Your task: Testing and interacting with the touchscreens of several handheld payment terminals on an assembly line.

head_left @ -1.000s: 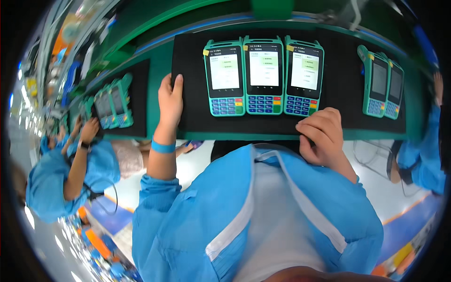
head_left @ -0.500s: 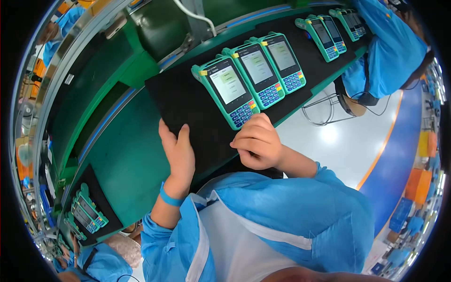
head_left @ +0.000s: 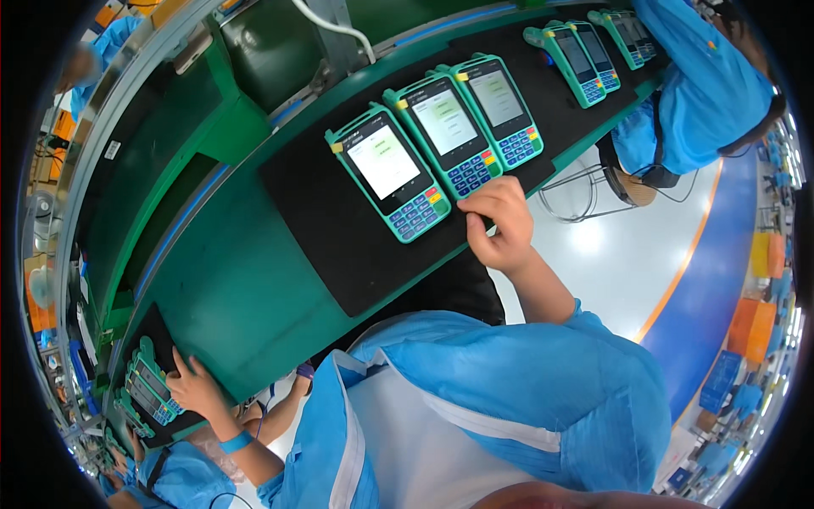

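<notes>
Three card readers (head_left: 446,129) lie on a black mat (head_left: 326,259), the half-curled right hand (head_left: 502,224) gripping nothing at the middle one's near end, while the left hand (head_left: 195,388), fingers spread, is beside another reader cluster (head_left: 150,390) at left, contact unclear.

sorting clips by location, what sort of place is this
Probably a factory assembly or testing line: rectangular teal handheld keypad terminals, a long green workbench, and another worker in blue beside it.
</notes>
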Demonstrator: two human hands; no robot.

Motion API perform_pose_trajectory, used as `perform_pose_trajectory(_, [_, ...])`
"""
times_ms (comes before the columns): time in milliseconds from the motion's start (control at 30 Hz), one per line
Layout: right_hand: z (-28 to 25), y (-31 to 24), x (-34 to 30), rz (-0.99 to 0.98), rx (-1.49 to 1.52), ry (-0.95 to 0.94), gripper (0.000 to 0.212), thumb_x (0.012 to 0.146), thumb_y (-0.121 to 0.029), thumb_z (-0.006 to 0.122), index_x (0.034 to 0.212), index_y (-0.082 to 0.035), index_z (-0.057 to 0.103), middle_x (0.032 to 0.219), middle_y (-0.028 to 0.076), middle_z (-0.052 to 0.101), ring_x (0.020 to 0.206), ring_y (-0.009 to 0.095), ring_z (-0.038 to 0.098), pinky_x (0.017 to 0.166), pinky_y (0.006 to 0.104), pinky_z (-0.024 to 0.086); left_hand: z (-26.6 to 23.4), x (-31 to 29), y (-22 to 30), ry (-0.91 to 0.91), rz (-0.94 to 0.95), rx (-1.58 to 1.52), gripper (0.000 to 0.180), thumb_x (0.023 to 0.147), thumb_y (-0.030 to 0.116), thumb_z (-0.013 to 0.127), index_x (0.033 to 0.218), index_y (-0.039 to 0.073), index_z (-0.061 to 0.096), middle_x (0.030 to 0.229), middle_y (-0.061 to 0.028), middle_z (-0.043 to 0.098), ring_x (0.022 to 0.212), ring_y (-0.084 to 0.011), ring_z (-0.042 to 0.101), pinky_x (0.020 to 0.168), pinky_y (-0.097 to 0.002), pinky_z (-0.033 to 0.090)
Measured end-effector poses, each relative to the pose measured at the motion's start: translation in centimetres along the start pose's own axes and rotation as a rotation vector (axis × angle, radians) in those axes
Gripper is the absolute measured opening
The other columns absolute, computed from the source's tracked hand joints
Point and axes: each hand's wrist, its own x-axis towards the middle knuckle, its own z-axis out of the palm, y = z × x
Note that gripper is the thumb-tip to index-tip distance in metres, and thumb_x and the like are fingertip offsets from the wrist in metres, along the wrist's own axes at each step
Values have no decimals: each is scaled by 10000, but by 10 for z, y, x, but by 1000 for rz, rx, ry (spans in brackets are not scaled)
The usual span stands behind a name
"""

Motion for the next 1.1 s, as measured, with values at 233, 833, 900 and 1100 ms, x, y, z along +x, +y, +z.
perform_pose_trajectory(233, [8, -1, 8, -108, -17, 12, 315, 633, 72, 628, 918, -58, 659, 832, 63, 618, 771, 259, 567, 726, 366, 439, 3, 12, -59, -27, 307, 212, 448, 843, 339, 602, 1265, 190, 586, 1202, -85, 566, 1034, -294, 550, 818, -451, 437])
perform_pose_trajectory(833, [22, 1, -20, -62, 51, -1, 298, 691, 79, 543, 972, -5, 591, 854, 100, 587, 828, 242, 528, 763, 332, 426, -166, 38, 150, -77, 667, -333, 60, 618, 141, 637, 576, 102, 654, 667, -70, 612, 770, -232, 587, 716, -392, 380])
perform_pose_trajectory(900, [22, 2, -21, -49, 76, -11, 280, 724, 103, 533, 981, 6, 584, 868, 107, 577, 847, 230, 518, 746, 306, 421, -181, 35, 185, -83, 667, -375, 62, 652, 132, 637, 612, 107, 677, 692, -68, 635, 780, -233, 593, 736, -387, 375])
perform_pose_trajectory(1100, [27, -3, -21, 30, 86, 20, 243, 754, 130, 530, 964, 25, 592, 863, 112, 593, 855, 223, 518, 724, 283, 420, -199, 32, 223, -88, 640, -409, 51, 677, 117, 681, 705, 120, 724, 704, -58, 641, 795, -233, 588, 769, -381, 355])
